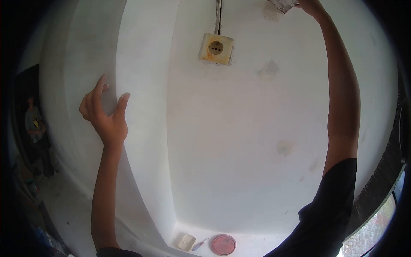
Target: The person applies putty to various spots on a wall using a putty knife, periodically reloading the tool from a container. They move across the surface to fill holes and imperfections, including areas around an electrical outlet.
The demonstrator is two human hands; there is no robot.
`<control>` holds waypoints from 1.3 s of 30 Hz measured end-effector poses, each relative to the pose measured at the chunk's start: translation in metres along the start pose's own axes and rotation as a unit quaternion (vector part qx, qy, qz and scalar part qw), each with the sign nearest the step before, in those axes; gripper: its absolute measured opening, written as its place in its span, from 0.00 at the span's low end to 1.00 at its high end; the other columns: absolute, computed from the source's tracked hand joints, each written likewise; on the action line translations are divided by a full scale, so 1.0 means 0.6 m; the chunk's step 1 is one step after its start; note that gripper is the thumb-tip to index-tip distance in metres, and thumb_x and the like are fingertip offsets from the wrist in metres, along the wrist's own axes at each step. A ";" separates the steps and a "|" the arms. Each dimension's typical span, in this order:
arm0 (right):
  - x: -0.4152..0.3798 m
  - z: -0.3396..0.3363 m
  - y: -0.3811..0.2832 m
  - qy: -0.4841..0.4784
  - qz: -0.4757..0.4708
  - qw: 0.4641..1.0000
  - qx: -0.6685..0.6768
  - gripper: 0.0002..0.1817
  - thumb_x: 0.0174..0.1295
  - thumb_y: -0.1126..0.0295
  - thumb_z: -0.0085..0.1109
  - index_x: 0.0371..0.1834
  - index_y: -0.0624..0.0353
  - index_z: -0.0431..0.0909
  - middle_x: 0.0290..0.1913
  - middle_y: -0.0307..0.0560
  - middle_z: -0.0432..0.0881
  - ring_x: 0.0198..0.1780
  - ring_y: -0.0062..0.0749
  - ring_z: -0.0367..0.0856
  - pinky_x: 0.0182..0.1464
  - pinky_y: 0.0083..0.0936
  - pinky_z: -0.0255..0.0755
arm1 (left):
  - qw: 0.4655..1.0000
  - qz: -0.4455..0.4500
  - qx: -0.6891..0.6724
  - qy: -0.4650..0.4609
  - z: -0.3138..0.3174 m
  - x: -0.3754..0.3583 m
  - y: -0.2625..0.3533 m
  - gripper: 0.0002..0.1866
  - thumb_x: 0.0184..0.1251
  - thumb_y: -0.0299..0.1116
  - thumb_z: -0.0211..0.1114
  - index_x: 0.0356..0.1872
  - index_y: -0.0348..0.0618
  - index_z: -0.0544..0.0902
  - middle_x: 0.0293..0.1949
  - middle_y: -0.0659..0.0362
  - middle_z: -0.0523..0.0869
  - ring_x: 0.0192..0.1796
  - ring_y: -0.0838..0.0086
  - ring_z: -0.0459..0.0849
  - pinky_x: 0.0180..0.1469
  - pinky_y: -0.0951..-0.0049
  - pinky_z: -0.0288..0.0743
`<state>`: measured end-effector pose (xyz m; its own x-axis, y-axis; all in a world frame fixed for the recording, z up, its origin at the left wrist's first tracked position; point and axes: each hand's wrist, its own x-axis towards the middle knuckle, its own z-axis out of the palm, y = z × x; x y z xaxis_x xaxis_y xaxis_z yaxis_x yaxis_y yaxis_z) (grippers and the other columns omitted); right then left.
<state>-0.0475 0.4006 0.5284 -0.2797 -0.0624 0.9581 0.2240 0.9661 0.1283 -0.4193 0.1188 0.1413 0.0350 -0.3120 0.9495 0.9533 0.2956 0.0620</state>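
Observation:
High at the upper right, my right hand (309, 6) is closed on a flat metal scraper blade (283, 4), held against the white wall (239, 128) beside a rough grey-beige patch. Only part of that hand shows at the frame's top edge. My left hand (107, 107) is raised at the left by the corner edge of the wall, fingers apart and curved, with nothing in it. Between the hands, a stained yellowish socket (215, 48) is mounted on the wall, with a cable channel running up from it.
On the ledge below lie a red round lid or dish (224, 244), a small screwdriver-like tool (199, 244) and a cream square piece (186, 242). Another person (36, 124) stands in a dark opening at the far left. Dark edging curves along the lower right.

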 end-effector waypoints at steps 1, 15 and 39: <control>0.002 -0.003 -0.013 0.003 -0.016 0.998 -0.063 0.14 0.65 0.65 0.57 0.46 0.64 0.81 0.34 0.48 0.84 0.33 0.28 0.81 0.36 0.27 0.79 | 1.000 0.001 -0.001 0.000 -0.001 0.000 0.002 0.35 0.53 0.37 0.76 0.63 0.50 0.72 0.48 0.63 0.80 0.57 0.65 0.64 0.62 0.60 0.54; -0.045 0.039 -0.074 -0.039 -0.047 0.962 -0.265 0.16 0.62 0.76 0.53 0.53 0.63 0.80 0.45 0.62 0.84 0.45 0.49 0.84 0.47 0.38 0.79 | 1.000 0.000 0.011 0.009 0.001 0.000 0.003 0.32 0.56 0.40 0.74 0.62 0.51 0.73 0.48 0.65 0.79 0.56 0.67 0.65 0.61 0.59 0.55; -0.093 0.058 -0.115 -0.154 -0.046 0.925 -0.343 0.18 0.60 0.71 0.55 0.54 0.58 0.80 0.45 0.61 0.83 0.47 0.52 0.82 0.51 0.41 0.76 | 1.000 0.017 -0.014 0.012 0.000 0.002 -0.001 0.34 0.51 0.42 0.77 0.61 0.52 0.75 0.50 0.65 0.78 0.57 0.65 0.64 0.61 0.58 0.53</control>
<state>-0.0798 0.3460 0.4573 -0.5563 0.0405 0.8300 0.6967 0.5670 0.4393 -0.4195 0.1183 0.1425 0.0734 -0.3233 0.9434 0.9595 0.2809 0.0216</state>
